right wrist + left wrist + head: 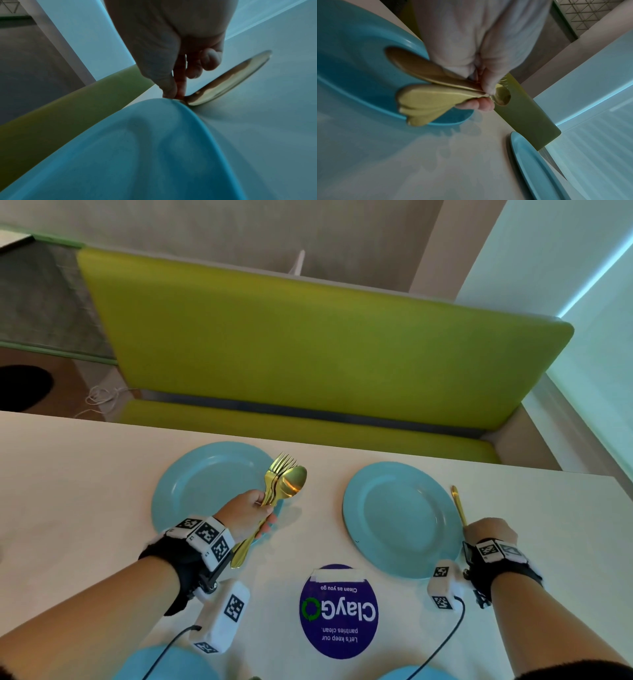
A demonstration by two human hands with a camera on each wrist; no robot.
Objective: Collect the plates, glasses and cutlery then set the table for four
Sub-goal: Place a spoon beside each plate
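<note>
Two light blue plates lie on the far side of the white table: one on the left (191,487) and one on the right (400,518). My left hand (246,515) grips a bundle of gold forks and spoons (284,479) above the left plate's right edge; the handles (426,102) fan out below my fingers. My right hand (489,530) pinches the handle of a single gold spoon (458,505) that lies on the table just right of the right plate (137,148). Its bowl (228,83) rests on the tabletop.
A purple round sticker (339,611) sits between my arms. Parts of two more blue plates (171,662) show at the near edge. A green bench seat (308,354) runs along the table's far side, and a wall (599,337) stands on the right.
</note>
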